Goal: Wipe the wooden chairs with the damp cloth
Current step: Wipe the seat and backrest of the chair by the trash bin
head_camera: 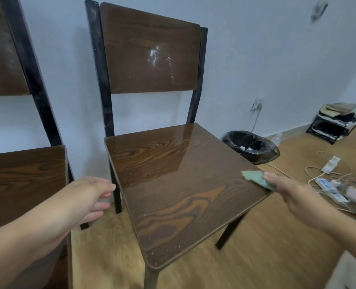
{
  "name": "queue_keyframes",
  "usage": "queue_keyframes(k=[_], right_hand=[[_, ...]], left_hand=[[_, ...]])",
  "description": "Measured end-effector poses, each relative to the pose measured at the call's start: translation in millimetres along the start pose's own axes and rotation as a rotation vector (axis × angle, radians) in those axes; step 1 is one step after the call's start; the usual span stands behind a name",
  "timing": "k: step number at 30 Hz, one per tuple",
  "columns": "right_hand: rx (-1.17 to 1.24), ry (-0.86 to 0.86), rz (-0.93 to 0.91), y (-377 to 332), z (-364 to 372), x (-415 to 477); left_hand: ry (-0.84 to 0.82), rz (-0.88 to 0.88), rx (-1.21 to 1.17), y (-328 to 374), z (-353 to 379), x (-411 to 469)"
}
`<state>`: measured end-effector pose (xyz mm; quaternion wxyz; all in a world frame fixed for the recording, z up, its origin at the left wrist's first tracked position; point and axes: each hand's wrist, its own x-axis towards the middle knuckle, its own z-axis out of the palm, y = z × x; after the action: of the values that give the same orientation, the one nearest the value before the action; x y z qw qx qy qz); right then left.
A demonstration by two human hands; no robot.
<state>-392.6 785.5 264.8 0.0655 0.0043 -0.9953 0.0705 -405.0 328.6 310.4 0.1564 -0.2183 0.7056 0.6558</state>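
A person's right hand grips a green cloth against the right edge of a wooden chair seat. The left hand hovers open, fingers loosely curled, between this chair and a second chair at left.

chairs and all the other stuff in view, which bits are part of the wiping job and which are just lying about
Part of the job:
- dark wooden chair with black metal frame in the middle
- second matching wooden chair at left
- green damp cloth in the right hand

Just lying about:
- black-lined waste bin
- white power strips and tangled cables
- black shoe rack
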Motion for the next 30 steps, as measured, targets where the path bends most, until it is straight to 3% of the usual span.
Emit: queue_keyframes(k=[2,5,10,13,15,19,23,26,30], right_hand=[[0.099,0.030,0.247,12.0,-7.8,13.3],[0.203,0.131,0.336,-10.7,-10.9,25.2],[0.218,0.119,0.052,-101.8,10.6,-26.4],[0.285,-0.046,-0.181,-179.2,38.8,-34.8],[0.238,-0.039,-0.170,-225.4,56.7,-35.7],[0.295,-0.027,-0.572,-264.0,48.2,-89.7],[0.484,-0.135,-0.685,-267.3,37.8,-66.4],[0.328,-0.188,-0.647,-266.0,21.6,-34.8],[0.059,-0.119,-0.647,-261.4,20.9,-28.0]], left_hand=[[-0.002,-0.009,-0.007,0.2,1.5,0.7],[-0.015,-0.011,0.003,-2.2,-0.5,1.9],[-0.013,-0.018,-0.011,-10.7,-7.5,3.8],[-0.011,-0.017,-0.034,-12.0,-7.5,7.8],[-0.011,-0.027,-0.032,-11.7,-7.2,8.3],[0.019,-0.012,0.002,-13.3,-13.0,9.5],[0.037,0.001,0.004,-12.4,-16.2,6.9],[0.050,0.021,0.009,-11.4,-16.7,9.2],[0.048,0.028,0.032,-10.4,-18.3,11.4]])
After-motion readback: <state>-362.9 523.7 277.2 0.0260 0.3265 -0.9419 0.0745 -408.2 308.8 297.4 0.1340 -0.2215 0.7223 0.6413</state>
